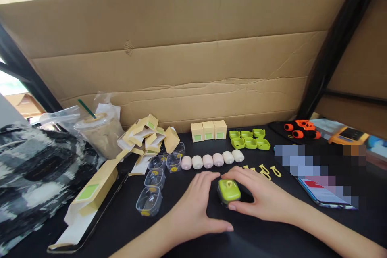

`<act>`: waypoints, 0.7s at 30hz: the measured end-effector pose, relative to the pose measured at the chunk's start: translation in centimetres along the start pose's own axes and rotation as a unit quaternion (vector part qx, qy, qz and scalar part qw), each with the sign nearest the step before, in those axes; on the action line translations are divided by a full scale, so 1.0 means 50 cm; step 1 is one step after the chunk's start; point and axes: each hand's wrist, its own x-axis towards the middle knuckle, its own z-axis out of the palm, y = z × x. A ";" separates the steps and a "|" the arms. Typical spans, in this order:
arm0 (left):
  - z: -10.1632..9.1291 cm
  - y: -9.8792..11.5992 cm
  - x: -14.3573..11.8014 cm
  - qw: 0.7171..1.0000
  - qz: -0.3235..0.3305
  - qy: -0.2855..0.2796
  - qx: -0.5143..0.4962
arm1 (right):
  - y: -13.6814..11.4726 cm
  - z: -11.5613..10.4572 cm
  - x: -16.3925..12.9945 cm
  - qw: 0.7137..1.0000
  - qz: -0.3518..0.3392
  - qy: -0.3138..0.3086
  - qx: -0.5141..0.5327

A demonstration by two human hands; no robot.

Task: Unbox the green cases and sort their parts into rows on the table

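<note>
My right hand [263,195] grips a small rounded case with a green lid [229,190], thumb at its near side and fingers on the far side. A yellow strap loop sticks up from the lid. Just left of the case, my left hand [193,207] is open, thumb and fingers spread apart, not visibly holding anything. Beyond the hands runs a row of pale pink and cream rounded pieces [207,161]. Yellow strap loops [265,171] lie past my right hand, and green lids [250,142] sit farther back. Clear cups [149,200] stand left of my left hand.
Three small cartons [208,131] stand by the cardboard wall [181,64]. Opened cartons [148,131] are piled at back left, beside an iced drink cup [101,133]. A long carton [93,193] lies left. Rightward are a phone [325,193] and an orange toy car [302,128].
</note>
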 end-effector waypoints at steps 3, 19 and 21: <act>0.027 -0.018 0.007 0.994 -0.064 -0.026 -0.085 | -0.004 0.013 0.000 0.997 0.015 -0.001 0.072; 0.032 -0.012 0.008 0.991 -0.098 0.013 -0.087 | -0.019 0.041 0.011 0.957 0.111 0.098 0.251; 0.033 -0.012 0.008 0.993 -0.088 0.013 -0.082 | -0.019 0.043 0.009 0.962 0.103 0.103 0.232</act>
